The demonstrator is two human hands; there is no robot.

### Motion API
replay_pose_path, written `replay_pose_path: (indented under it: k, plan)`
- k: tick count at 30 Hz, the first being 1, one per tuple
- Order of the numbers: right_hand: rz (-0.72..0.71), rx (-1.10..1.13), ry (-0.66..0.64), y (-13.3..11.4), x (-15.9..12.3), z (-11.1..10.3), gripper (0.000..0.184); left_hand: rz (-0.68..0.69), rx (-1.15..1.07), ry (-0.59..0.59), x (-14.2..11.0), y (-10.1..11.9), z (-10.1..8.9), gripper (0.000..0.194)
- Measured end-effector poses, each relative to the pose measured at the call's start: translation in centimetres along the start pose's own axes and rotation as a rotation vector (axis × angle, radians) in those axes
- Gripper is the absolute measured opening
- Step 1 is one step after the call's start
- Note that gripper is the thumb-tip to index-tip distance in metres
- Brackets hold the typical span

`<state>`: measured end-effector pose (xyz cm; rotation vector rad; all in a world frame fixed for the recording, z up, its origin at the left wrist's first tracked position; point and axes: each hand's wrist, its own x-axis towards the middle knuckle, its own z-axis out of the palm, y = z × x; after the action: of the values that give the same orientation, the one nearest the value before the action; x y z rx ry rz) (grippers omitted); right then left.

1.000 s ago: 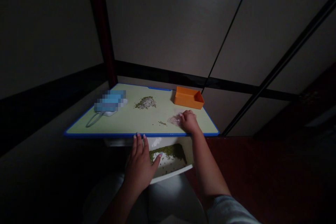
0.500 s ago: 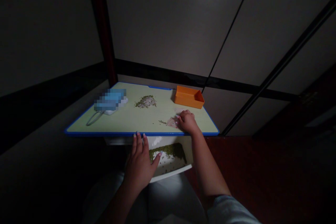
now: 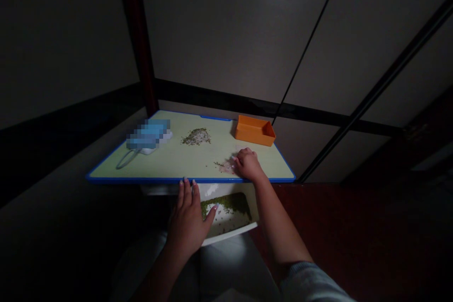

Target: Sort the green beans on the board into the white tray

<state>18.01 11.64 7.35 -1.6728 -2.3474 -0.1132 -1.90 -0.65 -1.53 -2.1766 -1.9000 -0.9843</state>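
Note:
My left hand (image 3: 189, 219) has its fingers stretched out. Their tips touch the table's front edge, and the thumb lies over a white bin (image 3: 230, 235) holding small green beans (image 3: 231, 202). On the pale green tabletop (image 3: 177, 163), near the front right, rests my right hand (image 3: 248, 164) with its fingers curled down. A pinkish, see-through patch (image 3: 226, 166) shows beside its fingertips, with a few green beans (image 3: 217, 163) scattered at its left. What the fingers hold is too dim to name. Farther back lies a pile of green beans and whitish grains (image 3: 198, 137).
An orange open box (image 3: 255, 132) stands at the table's back right. At the left lies a blurred blue and white object (image 3: 148, 134) with a looped strap (image 3: 125, 159). Blue trim edges the table, and pale panels (image 3: 219, 33) rise behind it.
My right hand has slid slightly left along the tabletop, and the pinkish patch has shifted left with it. My left hand stays in place.

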Motion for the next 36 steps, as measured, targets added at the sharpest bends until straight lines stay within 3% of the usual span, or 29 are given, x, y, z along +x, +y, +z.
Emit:
replay_pose_path:
  k: [7, 23, 36]
  plan:
    - [0.09, -0.077, -0.01, -0.8, 0.0, -0.2, 0.034, 0.001, -0.018, 0.004, 0.0, -0.1, 0.1, 0.083]
    - [0.323, -0.113, 0.002, 1.2, -0.4, -0.2, 0.04, 0.027, -0.034, 0.002, 0.0, -0.2, 0.0, 0.083]
    - [0.209, -0.085, 0.023, -0.7, 0.0, 0.2, 0.038, 0.003, -0.04, -0.003, 0.1, -0.2, 0.0, 0.083]
